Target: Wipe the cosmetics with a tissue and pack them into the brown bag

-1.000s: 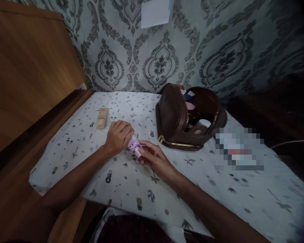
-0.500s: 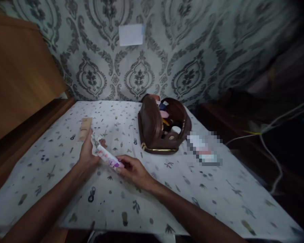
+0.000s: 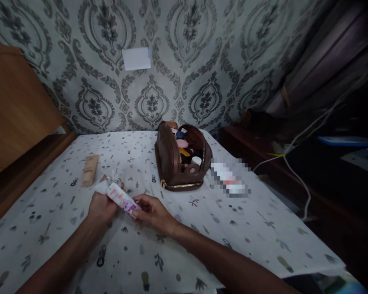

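Between my two hands is a slim white pack with purple print (image 3: pixel 122 199), tilted above the cloth; whether it is a tube or a narrow carton I cannot tell. My left hand (image 3: pixel 102 206) is closed around its upper end, its fingers mostly hidden behind it. A crumpled white, partly see-through piece (image 3: pixel 113 179) sticks up at that end. My right hand (image 3: pixel 155 214) pinches the lower, purple end between thumb and fingers. Beyond my left hand a beige squeeze tube (image 3: pixel 90 169) lies on the cloth, apart from the fingers.
A brown toiletry bag (image 3: pixel 168 161) stands unzipped at the back, holding several cosmetics. Right of it lies a pixelated item (image 3: pixel 230 177). Patterned cloth (image 3: pixel 184 261) covers the table. A wooden panel (image 3: pixel 21 110) borders the left; white cables (image 3: pixel 306 196) hang at the right.
The camera view has swung to the right, so everything sits farther left. The pack's printed face now shows more fully. Both hands still hold it, and the beige tube shows clear of my left fingers.
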The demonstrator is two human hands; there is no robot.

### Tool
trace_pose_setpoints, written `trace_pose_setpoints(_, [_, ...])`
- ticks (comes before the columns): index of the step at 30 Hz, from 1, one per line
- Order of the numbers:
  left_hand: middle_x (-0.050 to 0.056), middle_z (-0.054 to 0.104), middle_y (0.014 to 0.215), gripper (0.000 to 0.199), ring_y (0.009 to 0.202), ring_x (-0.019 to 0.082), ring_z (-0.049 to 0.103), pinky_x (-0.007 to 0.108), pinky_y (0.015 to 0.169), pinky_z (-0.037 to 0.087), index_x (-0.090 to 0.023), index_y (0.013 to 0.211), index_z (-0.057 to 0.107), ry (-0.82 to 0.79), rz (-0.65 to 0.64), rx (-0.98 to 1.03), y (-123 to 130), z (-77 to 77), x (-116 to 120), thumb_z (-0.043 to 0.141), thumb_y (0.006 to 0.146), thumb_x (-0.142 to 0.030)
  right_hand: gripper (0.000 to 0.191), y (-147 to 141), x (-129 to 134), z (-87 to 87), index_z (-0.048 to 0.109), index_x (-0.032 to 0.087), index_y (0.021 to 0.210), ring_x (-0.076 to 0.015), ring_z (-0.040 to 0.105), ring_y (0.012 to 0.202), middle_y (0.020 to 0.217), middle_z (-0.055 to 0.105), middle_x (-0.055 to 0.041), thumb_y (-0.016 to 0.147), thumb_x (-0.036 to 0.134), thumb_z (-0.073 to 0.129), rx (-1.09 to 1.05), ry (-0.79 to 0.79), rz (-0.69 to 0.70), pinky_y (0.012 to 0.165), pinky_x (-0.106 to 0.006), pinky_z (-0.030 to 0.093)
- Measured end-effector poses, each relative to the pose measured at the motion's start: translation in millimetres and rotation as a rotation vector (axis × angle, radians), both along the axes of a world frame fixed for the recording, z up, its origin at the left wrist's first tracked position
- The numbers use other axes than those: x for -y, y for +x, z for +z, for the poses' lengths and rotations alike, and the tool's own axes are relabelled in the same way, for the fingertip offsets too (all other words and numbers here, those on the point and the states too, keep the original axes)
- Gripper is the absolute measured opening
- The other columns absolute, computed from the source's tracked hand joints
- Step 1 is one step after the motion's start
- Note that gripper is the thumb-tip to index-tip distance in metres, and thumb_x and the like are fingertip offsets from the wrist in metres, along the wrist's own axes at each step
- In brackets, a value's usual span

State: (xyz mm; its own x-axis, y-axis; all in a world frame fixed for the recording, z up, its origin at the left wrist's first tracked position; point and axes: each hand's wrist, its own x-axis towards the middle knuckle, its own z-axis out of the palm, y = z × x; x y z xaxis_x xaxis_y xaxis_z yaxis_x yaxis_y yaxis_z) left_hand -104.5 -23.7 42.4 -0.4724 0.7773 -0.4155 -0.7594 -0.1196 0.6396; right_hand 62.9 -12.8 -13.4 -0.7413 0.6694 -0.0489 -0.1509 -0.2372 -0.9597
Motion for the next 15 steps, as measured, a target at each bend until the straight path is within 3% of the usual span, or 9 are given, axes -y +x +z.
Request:
trace_pose_setpoints(4, [-0.003,0.043,0.055,0.042,0.042,0.008,0.042,0.014,0.036,0.033,-0.016,0.066,0.046,0.088,-0.059,0.053,-6,25.4,8,0.029,0.103,-0.023,0.037,4,4,8.0,0.066,0.020,0.104,-0.0121,0.056,0.072,0.086,0.061,0.0013,0.073,0.038,0.078,0.035,0.136,-0.057,0.065,-0.025,0.046])
trace_pose_setpoints(7, [-0.005,0.037,0.054,0.048,0.039,0.006,0.037,0.012,0.032,0.025,-0.017,0.064,0.042,0.152,-0.058,0.106,-16,39.7,11,0.020,0.106,-0.025,0.032,7,6,15.7,0.068,0.020,0.101,-0.0130,0.055,0.077,0.088,0.061,0.0008,0.074,0.034,0.076,0.034,0.176,-0.062,0.066,-0.024,0.045])
trace_pose_setpoints(10, [-0.005,0.037,0.055,0.045,0.041,0.006,0.038,0.012,0.033,0.027,-0.017,0.065,0.041,0.201,0.003,0.049,-28,43.5,10,0.023,0.105,-0.024,0.036,12,6,26.1,0.067,0.020,0.101,-0.0123,0.057,0.073,0.088,0.062,0.0011,0.073,0.037,0.079,0.026,0.105,-0.048,0.066,-0.025,0.048])
trace_pose_setpoints(13, [-0.003,0.043,0.057,0.035,0.047,0.008,0.044,0.014,0.035,0.030,-0.018,0.066,0.043,0.173,0.046,-0.130,-32,41.9,8,0.038,0.099,-0.026,0.039,25,4,44.6,0.065,0.020,0.103,-0.0108,0.060,0.068,0.087,0.063,0.0016,0.073,0.039,0.081,-0.004,0.073,-0.081,0.066,-0.026,0.050])
trace_pose_setpoints(15, [-0.002,0.047,0.059,0.029,0.048,0.009,0.044,0.016,0.037,0.031,-0.018,0.067,0.048,0.089,-0.058,-0.363,-25,42.7,10,0.050,0.094,-0.030,0.038,43,0,61.8,0.064,0.020,0.104,-0.0107,0.062,0.067,0.083,0.064,0.0020,0.076,0.040,0.080,-0.030,0.096,-0.130,0.065,-0.025,0.052])
